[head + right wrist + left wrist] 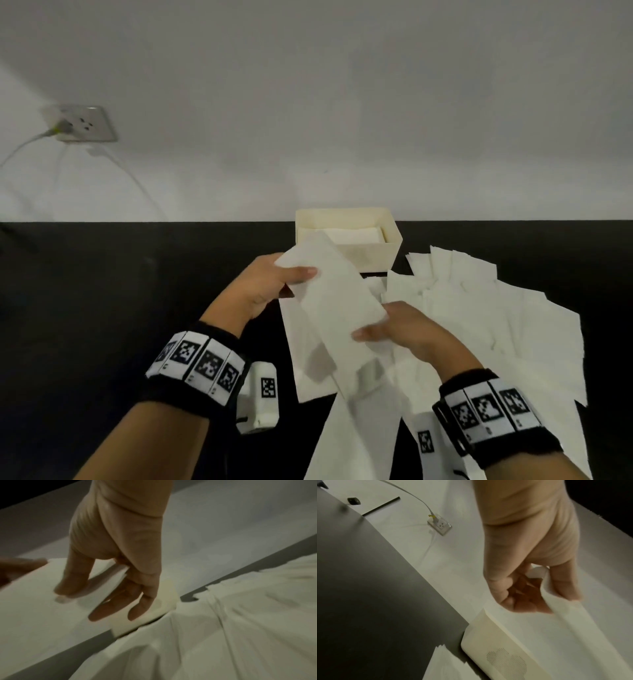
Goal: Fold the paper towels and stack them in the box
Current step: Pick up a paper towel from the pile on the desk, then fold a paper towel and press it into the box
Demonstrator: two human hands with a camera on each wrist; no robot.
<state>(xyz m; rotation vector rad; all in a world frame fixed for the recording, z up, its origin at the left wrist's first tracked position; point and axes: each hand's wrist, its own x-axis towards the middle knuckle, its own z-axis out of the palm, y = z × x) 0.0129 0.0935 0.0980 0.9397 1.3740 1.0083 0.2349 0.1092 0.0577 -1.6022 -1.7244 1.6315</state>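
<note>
Head view: folded towel held in the air between both hands, just in front of the box; loose sheets spread over the dark surface.
Left wrist view: left hand, thumb and curled fingers pinching the towel's far end.
Right wrist view: right hand, thumb on top, fingers underneath, pinching the near end.
Tip: probably keep the ends taut and edges lined up, then lower it flat onto the stack already in the box.
</note>
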